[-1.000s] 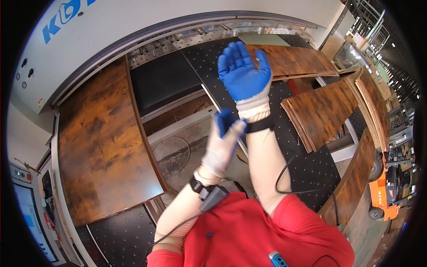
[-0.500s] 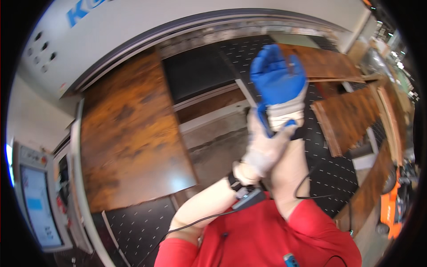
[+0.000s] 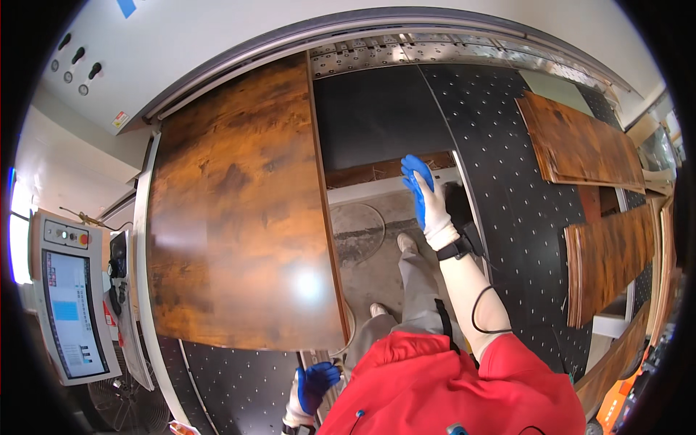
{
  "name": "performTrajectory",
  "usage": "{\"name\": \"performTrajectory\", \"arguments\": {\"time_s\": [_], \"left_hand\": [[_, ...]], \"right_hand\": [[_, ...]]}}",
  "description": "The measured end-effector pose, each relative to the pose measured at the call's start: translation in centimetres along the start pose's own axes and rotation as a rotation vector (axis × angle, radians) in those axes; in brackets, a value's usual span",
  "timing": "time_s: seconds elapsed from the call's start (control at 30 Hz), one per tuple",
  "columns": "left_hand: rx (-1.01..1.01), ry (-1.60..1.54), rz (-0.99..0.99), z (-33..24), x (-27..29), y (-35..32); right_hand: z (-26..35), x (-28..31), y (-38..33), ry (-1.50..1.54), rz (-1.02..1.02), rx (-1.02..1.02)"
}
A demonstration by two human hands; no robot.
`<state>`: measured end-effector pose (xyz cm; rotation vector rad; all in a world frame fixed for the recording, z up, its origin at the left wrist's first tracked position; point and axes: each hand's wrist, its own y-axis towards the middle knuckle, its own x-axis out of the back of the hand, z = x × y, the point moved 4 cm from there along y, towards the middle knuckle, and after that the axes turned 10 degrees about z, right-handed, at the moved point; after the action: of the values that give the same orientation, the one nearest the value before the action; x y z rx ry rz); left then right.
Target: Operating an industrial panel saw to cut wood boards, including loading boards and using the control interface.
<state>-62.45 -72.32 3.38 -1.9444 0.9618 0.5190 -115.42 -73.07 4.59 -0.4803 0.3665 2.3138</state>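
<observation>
Both my hands wear white gloves with blue coated palms. My right hand hangs over the gap between the machine's tables, its fingers stretched out and holding nothing. A dark strap circles that wrist. Low in the view, my left hand is by the near right corner of a large brown wood-grain panel, apart from it as far as I can tell. Its palm shows, fingers loosely extended, with nothing in it. The panel lies flat on the left table beside a black table section.
On the dotted black table to the right lie two stacks of brown boards, a far stack and a nearer stack. A control screen stands at the left. The white machine body spans the back. Below is concrete floor.
My left hand has let go of my right wrist and moved down to the left. My right hand has lowered from its raised, palm-showing pose. The view has shifted, bringing my feet in.
</observation>
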Motion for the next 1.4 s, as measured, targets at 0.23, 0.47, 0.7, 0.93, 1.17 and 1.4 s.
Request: {"name": "performTrajectory", "arguments": {"time_s": [0.23, 0.47, 0.7, 0.93, 1.17, 1.4], "left_hand": [[-0.538, -0.159, -0.686, 1.5, -2.8, 9.6], [-0.486, -0.488, -1.274, 7.6, -0.1, 6.2], [-0.478, -0.624, -1.355, 1.9, -6.0, 9.6], [-0.759, -0.521, -0.907, 1.3, -4.3, 11.1], [-0.671, -0.572, -1.221, 5.3, -3.8, 9.1], [-0.469, -0.411, -1.146, 5.8, 8.4, 12.1]], "right_hand": [[-4.7, 8.0, 23.0, -0.261, -0.064, 0.123], [-10.8, 10.0, 43.1, -0.179, -0.210, 0.247], [-25.2, -9.7, 51.4, 0.406, -0.022, -0.904], [-16.6, -4.9, 52.5, 0.068, 0.337, -0.178], [-23.3, -8.3, 54.6, -0.008, 0.282, -0.120], [-23.9, -10.5, 42.8, -0.170, 0.396, 0.009]]}}
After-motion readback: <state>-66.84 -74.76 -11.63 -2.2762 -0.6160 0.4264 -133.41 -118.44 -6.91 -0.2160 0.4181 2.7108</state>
